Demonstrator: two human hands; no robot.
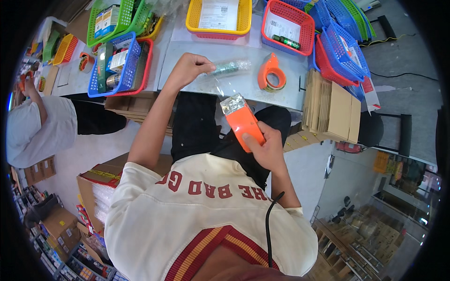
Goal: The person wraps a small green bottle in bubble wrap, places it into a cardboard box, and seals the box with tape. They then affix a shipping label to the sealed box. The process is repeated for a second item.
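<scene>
A green cylindrical item in clear bubble wrap [232, 67] lies on the pale table. At its left end my left hand [193, 70] pinches the wrap with thumb and fingertips. My right hand [265, 145] grips an orange handheld tape dispenser [244, 126], tilted over my lap just off the table's front edge. From the dispenser's metal head a strip of clear tape [221, 86] stretches up towards the wrapped item; where its far end sits is hard to make out. A second orange tape dispenser [271, 73] with a roll rests on the table to the right.
Yellow basket [190, 26] and red basket [309, 42] hold printed papers; the red one also has a green bottle [286, 41]. At left, a blue basket [92, 82] holds boxed goods. Flattened cartons [339, 112] stand at the table's right end. Another person [45, 126] works at left.
</scene>
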